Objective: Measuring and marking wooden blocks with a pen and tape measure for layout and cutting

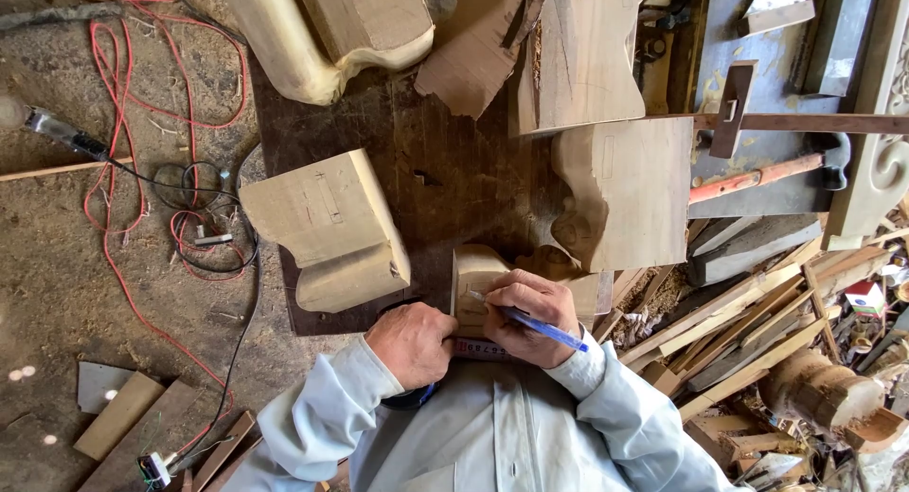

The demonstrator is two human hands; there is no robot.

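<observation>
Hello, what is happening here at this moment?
A person in a pale shirt marks a small carved wood block with a blue pen held in the right hand. The left hand steadies the block from the side. Larger shaped wood pieces lie around on a dark board.

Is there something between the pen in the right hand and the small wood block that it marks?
Nothing visible. The right hand holds the blue pen with its tip end directly on the small pale wood block. The left hand rests beside the block at its near left edge, not under the pen.
</observation>
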